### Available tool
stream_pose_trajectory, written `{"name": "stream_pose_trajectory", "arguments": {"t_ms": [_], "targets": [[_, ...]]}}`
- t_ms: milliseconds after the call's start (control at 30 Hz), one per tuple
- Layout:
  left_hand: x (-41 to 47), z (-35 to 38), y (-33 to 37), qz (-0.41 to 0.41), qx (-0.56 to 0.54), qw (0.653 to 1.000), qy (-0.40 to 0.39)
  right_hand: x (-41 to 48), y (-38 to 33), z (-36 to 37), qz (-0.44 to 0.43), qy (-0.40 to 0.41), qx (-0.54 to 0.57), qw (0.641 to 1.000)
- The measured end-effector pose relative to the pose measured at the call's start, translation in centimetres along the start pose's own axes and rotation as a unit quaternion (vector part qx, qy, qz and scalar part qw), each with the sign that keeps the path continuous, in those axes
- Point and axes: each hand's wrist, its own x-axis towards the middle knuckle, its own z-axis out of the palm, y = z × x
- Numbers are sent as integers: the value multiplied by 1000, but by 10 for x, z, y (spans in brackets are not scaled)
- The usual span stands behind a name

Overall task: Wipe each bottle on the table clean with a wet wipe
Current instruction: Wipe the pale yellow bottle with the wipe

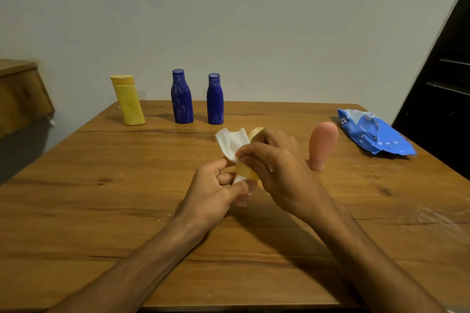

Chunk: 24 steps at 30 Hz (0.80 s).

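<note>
Head view: I am looking down at a wooden table [101, 211] with visible grain and knots, and both hands are meeting above its middle. The left hand [216, 190] is curling its fingers round the lower end of a small yellow-orange bottle [244, 173]. The right hand [274, 162] is reaching over the bottle's upper part and pinching a white wet wipe [232, 143] between thumb and fingertips. The wipe is looking soft and crumpled, its loose end flaring up to the left of the bottle, with a bit of it also showing by the left fingers. The held bottle is standing roughly upright in the hands, its long axis leaning slightly right at the top, with a rounded end peeking out above the right hand.

I am counting five bottles in all: the held one and four standing. Along the far edge a tall yellow bottle [129, 101] with flat sides is appearing to lean left, and beside it are two dark blue bottles, a left blue bottle [181, 99] and a right blue bottle [215, 101], with narrow necks and pale scribbled marks. A smooth pink bottle [322, 145] is standing cap-down just right of the hands. One crinkled blue wipe pack [373, 134], torn open, is lying at the right edge.
</note>
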Motion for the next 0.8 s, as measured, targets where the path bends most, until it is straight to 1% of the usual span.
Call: {"name": "stream_pose_trajectory", "arguments": {"t_ms": [100, 167, 233, 300, 400, 500, 633, 800], "targets": [[1, -2, -2, -7, 5, 1000, 29, -2, -5, 0, -27, -57, 4, 998], [1, -3, -3, -7, 10, 999, 40, -3, -5, 1, -48, -75, -6, 996], [2, -2, -4, -2, 14, 999, 40, -4, -3, 2, -57, -63, -34, 996], [2, -1, -3, -1, 15, 999, 33, -3, -3, 4, -56, -33, -62, 996], [1, 0, -2, -1, 6, 1000, -1, 0, 2, 4, -47, 26, -67, 996], [0, -1, -3, 10, 17, 1000, -17, 2, 13, -1, 7, 62, -33, 998], [0, -2, -1, 7, 1, 999, -37, 2, 21, -8, 102, 87, 53, 990], [-1, -5, 2, 7, -13, 999, -50, 3, 16, -15, 150, 156, 73, 974]]}}
